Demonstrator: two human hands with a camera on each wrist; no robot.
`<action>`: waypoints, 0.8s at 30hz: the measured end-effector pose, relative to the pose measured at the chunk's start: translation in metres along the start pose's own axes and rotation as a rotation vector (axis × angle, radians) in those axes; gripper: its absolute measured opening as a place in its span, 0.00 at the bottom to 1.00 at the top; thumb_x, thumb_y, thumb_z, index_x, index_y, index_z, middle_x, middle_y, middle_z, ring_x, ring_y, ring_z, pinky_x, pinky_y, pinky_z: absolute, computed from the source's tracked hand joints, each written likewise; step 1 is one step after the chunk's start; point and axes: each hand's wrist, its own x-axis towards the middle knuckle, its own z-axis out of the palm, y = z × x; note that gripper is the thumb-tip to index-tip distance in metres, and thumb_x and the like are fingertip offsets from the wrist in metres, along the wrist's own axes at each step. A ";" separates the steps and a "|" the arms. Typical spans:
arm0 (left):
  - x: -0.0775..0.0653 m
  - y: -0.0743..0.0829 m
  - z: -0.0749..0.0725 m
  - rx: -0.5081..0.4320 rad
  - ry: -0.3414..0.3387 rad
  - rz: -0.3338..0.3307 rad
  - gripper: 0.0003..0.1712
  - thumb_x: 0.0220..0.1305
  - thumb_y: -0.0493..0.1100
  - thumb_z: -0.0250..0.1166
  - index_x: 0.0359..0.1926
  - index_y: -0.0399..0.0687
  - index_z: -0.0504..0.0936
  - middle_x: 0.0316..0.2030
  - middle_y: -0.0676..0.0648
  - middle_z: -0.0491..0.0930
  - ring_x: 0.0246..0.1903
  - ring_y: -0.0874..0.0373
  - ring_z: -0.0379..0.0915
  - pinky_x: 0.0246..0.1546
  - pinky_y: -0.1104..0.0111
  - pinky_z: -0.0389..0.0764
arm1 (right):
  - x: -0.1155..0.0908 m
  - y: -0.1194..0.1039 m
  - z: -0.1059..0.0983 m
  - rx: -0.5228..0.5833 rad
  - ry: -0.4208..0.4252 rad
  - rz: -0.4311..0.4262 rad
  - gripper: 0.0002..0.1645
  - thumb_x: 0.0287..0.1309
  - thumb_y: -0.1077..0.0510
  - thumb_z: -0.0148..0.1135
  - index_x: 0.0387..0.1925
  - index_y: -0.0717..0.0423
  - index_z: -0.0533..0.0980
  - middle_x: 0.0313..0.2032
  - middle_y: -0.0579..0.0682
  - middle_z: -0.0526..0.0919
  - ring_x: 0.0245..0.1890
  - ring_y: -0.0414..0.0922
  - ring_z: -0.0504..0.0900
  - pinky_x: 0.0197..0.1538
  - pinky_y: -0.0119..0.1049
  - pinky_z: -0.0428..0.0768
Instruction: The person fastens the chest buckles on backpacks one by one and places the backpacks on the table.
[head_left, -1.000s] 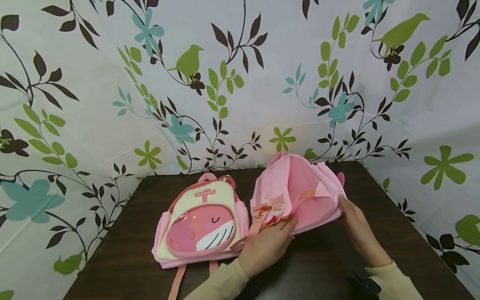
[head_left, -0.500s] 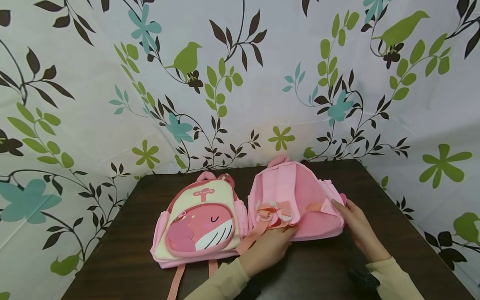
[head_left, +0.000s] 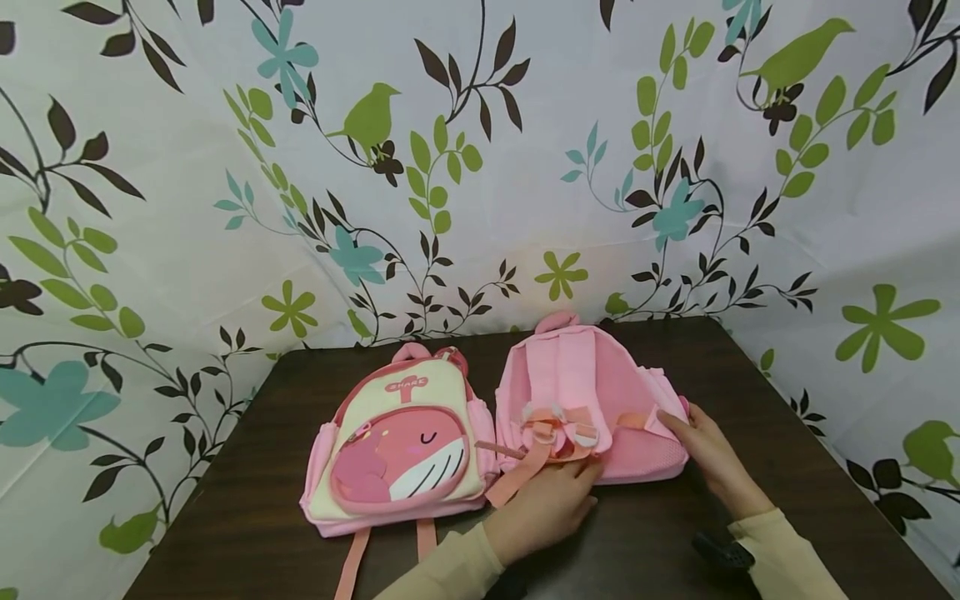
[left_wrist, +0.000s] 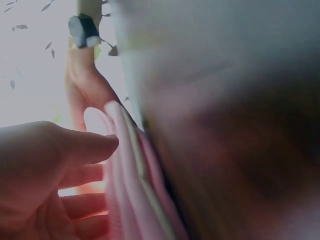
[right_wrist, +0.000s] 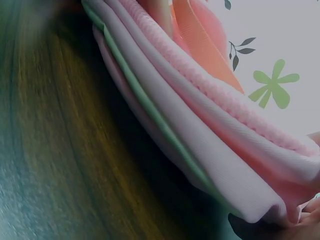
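- My right hand (head_left: 712, 454) holds the right side of the pink bag (head_left: 624, 396), thumb over the back panel beside the side pocket (head_left: 657, 386) and fingers curled behind; I take this grip as a way to steady the bag and square it up.
- My left hand (head_left: 543, 510) sits at the pink bag's near edge. Its fingers lie fairly straight, spread a little apart from the thumb, and their tips go out of sight at the padded edge. Whether they pinch anything there I cannot tell; they seem placed to control the bottom and its loose straps.
- The pink bag rests with its back panel facing up, so its padded shoulder straps (head_left: 560, 364) show, side by side down its left half.
- At the lower end of those straps, a bundle of orange webbing (head_left: 557, 425) gathers, probably tied to limit dangling; one tail trails left over my wrist side.
- Just left of the pink bag lies the whale bag (head_left: 405, 454), front up, perhaps set close to make a neat pair.
- Under the pink bag is the dark wooden table (head_left: 637, 542); behind it hangs a leaf-patterned cloth (head_left: 675, 279).
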 end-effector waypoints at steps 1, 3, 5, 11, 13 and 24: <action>-0.001 0.002 -0.002 0.029 0.029 0.015 0.25 0.67 0.49 0.68 0.62 0.50 0.76 0.55 0.50 0.80 0.46 0.61 0.81 0.47 0.71 0.79 | 0.000 0.001 0.000 -0.006 0.008 -0.004 0.53 0.74 0.43 0.52 0.76 0.72 0.36 0.74 0.73 0.47 0.72 0.64 0.54 0.72 0.60 0.53; -0.003 0.006 -0.006 0.059 0.063 0.046 0.23 0.67 0.51 0.68 0.61 0.52 0.78 0.54 0.52 0.81 0.46 0.62 0.81 0.43 0.72 0.80 | 0.000 0.001 -0.001 -0.021 0.020 -0.013 0.54 0.74 0.43 0.53 0.76 0.71 0.35 0.75 0.73 0.45 0.74 0.66 0.51 0.72 0.61 0.53; -0.004 0.010 -0.012 0.041 0.058 0.068 0.23 0.68 0.52 0.67 0.61 0.53 0.79 0.53 0.54 0.82 0.44 0.65 0.81 0.38 0.74 0.80 | -0.001 0.001 -0.002 -0.042 0.026 -0.020 0.55 0.73 0.42 0.53 0.77 0.69 0.34 0.76 0.72 0.42 0.75 0.67 0.47 0.72 0.62 0.52; -0.005 0.014 -0.034 -0.040 -0.031 0.124 0.23 0.73 0.56 0.60 0.64 0.57 0.79 0.59 0.59 0.79 0.53 0.72 0.76 0.49 0.79 0.75 | -0.005 -0.004 -0.006 -0.115 0.050 -0.058 0.54 0.74 0.42 0.52 0.77 0.67 0.34 0.76 0.72 0.39 0.75 0.70 0.43 0.70 0.64 0.54; -0.006 0.014 -0.044 -0.047 -0.011 0.130 0.23 0.74 0.56 0.59 0.64 0.57 0.78 0.58 0.59 0.80 0.56 0.72 0.75 0.52 0.79 0.74 | -0.005 -0.006 -0.006 -0.101 0.083 -0.094 0.52 0.74 0.44 0.52 0.78 0.67 0.36 0.76 0.72 0.43 0.74 0.69 0.46 0.69 0.63 0.55; -0.012 -0.006 -0.096 -0.091 0.360 0.034 0.21 0.69 0.51 0.66 0.60 0.54 0.82 0.55 0.54 0.82 0.56 0.63 0.77 0.54 0.69 0.78 | -0.010 -0.032 -0.003 -0.038 0.276 -0.241 0.44 0.75 0.46 0.51 0.79 0.62 0.47 0.76 0.66 0.52 0.74 0.64 0.54 0.67 0.63 0.60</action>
